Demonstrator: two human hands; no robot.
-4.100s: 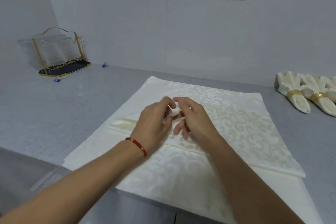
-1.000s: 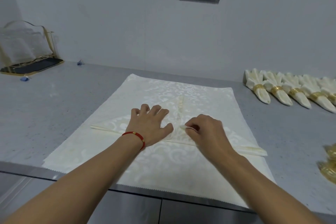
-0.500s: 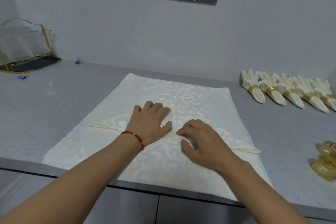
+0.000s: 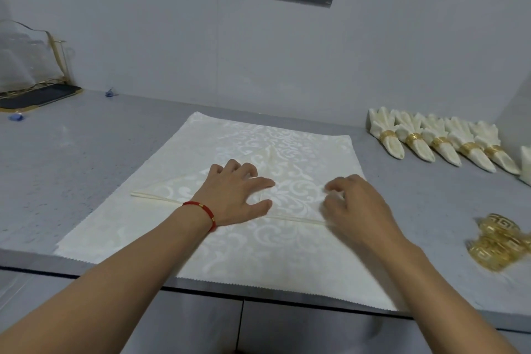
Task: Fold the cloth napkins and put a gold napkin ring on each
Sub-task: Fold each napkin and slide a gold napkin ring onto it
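Observation:
A cream patterned napkin folded into a triangle (image 4: 293, 190) lies on a larger flat cream cloth (image 4: 258, 256) on the grey counter. My left hand (image 4: 235, 195), with a red bracelet on the wrist, presses flat on the triangle's left half, fingers spread. My right hand (image 4: 356, 204) covers the triangle's right corner. Its fingers are curled down onto the cloth and hide that corner. Several gold napkin rings (image 4: 500, 241) lie loose at the right, slightly blurred.
A row of several folded napkins with gold rings (image 4: 439, 144) lies at the back right. A gold wire stand with clear sheets (image 4: 28, 66) stands at the far left by the wall. The counter's front edge (image 4: 86, 264) runs just below the cloth.
My right hand has slid from the middle of the triangle to its right corner and curled its fingers. The left hand stays flat on the napkin. The view has shifted a little right.

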